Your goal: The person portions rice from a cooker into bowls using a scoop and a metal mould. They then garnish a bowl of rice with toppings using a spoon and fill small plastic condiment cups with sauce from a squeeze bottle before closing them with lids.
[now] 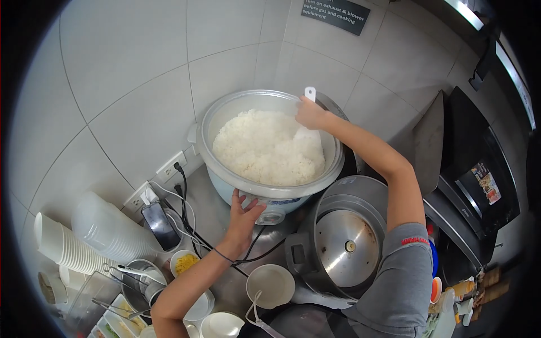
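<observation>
A large rice cooker point(273, 190) with a pale blue body stands against the tiled wall, its lid off. White cooked rice point(253, 141) fills much of its pot. My right hand point(311, 114) is closed round the handle of a white rice paddle point(307, 135), whose blade dips into the rice on the right side. The top of the handle sticks up above my fist. My left hand point(243, 218) rests against the cooker's front, just below the rim, with its fingers apart.
An open grey pot with a metal inner lid point(349, 248) stands close on the right. Cords and a phone point(160, 225) lie by the wall sockets. Stacked cups point(67, 242), clear containers point(110, 231) and bowls point(270, 286) crowd the left and front. A black appliance point(473, 169) stands right.
</observation>
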Motion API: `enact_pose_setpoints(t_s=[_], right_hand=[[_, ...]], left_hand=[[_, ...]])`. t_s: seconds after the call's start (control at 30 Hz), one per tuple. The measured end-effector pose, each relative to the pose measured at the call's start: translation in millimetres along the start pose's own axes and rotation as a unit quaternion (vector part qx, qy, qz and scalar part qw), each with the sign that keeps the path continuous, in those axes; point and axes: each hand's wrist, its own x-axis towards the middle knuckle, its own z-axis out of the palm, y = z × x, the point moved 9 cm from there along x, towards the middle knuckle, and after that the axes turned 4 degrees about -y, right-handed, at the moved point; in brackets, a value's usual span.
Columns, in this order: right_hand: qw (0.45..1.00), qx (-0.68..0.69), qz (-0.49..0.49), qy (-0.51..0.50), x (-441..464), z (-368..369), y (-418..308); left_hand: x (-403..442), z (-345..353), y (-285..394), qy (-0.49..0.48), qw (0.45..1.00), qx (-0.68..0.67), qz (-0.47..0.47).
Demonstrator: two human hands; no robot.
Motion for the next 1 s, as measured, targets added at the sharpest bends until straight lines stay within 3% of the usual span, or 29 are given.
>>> enact_pose_setpoints(t_s=[0.17,0.27,0.37,0.57,0.67,0.77,0.87,1.0], right_hand=[[0.987,0.061,-0.118,-0.086,-14.0,-34.9,-20.5],[0.976,0.133,-0.048,-0.164,11.0,-13.4,12.3],[0.987,0.023,0.161,-0.009,42.1,-14.8,63.8],[0.953,-0.011,0.275,0.126,95.2,5.3,75.6],[0.962,0.034,0.250,0.108,122.5,30.0,55.2],[0.972,0.011,0.208,0.107,120.3,16.1,45.2],[0.976,0.083,0.169,0.109,97.6,-1.7,45.4],[0.984,0.077,0.059,0.150,55.6,-44.1,-2.8]], left_hand=[[-0.8,1.1,0.9,-0.005,1.000,0.016,-0.009],[3.5,-2.3,-5.3,-0.004,1.000,0.029,-0.002],[0.1,0.1,-4.8,-0.018,0.999,0.038,-0.011],[-9.0,-11.2,-0.6,-0.010,0.995,0.099,-0.028],[-17.2,-23.1,7.8,0.006,0.991,0.124,-0.052],[-26.7,-31.8,11.3,0.009,0.991,0.115,-0.063],[-32.9,-28.7,19.8,-0.009,0.993,0.103,-0.059],[-34.6,-19.0,18.8,-0.028,0.994,0.095,-0.049]])
